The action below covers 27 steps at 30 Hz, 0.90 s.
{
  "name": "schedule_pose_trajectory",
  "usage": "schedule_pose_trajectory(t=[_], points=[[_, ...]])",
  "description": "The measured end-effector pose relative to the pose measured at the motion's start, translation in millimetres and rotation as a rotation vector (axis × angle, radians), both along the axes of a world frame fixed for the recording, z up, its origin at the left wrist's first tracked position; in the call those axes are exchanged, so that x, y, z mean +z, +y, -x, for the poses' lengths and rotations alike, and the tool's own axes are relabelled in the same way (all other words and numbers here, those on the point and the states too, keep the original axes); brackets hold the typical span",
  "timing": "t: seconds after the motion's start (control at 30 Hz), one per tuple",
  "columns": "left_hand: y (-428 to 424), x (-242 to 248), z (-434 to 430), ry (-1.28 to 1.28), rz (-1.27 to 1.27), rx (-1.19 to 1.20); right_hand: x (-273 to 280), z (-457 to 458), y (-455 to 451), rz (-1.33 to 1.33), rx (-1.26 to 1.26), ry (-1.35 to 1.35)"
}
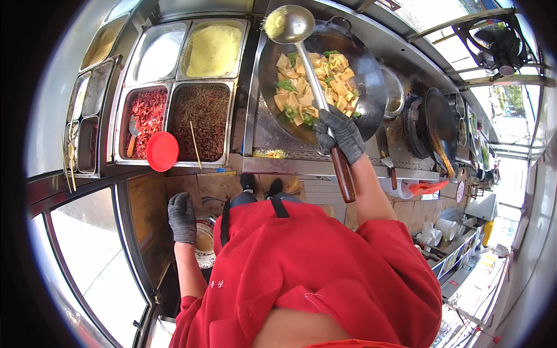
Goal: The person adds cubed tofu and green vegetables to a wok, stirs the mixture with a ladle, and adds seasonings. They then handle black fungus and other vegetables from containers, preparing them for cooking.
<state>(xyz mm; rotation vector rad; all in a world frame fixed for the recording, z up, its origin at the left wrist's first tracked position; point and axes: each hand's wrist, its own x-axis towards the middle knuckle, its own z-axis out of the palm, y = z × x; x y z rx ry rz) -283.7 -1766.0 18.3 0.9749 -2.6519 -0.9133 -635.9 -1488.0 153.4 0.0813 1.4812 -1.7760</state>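
Note:
My right hand (341, 134), in a grey knit glove, grips a long steel ladle (312, 78) near its brown wooden handle end. The ladle's bowl is over the far left rim of a large wok (370, 82) and carries a heap of pale yellow granules (275, 24). Below the ladle's shaft, flat tan pieces that look like tofu sheets (298, 95) lie in the wok with green peppers (286, 85). My left hand (182, 217), also gloved, hangs low at my left side beside a bucket (204, 243). Nothing shows in it; its fingers are partly hidden.
Left of the wok are steel pans of yellow powder (213, 50), white powder (159, 56), chopped red chili (148, 104) and dark ground spice (202, 117). A red lid (162, 151) rests on their front edge. Rightward are a spatula (388, 163) and another wok (439, 122).

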Motion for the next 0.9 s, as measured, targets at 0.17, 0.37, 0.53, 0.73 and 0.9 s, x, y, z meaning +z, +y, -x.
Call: schedule_pose_trajectory(t=[0.17,0.37,0.53,0.73,0.9], points=[[17,-1,31,0.029,0.024,-0.082,17,-29,79,-0.464,-0.163,0.059],[42,12,65,0.015,0.047,-0.181,-34,-38,138,-0.629,-0.201,0.312],[63,12,65,-0.036,0.031,-0.148,-114,-59,199,-1.131,-0.047,1.008],[85,5,41,-0.163,0.033,-0.164,-188,-66,239,-1.394,0.040,0.643],[82,3,29,-0.189,-0.070,-0.153,-153,-60,195,-1.000,-0.153,0.733]])
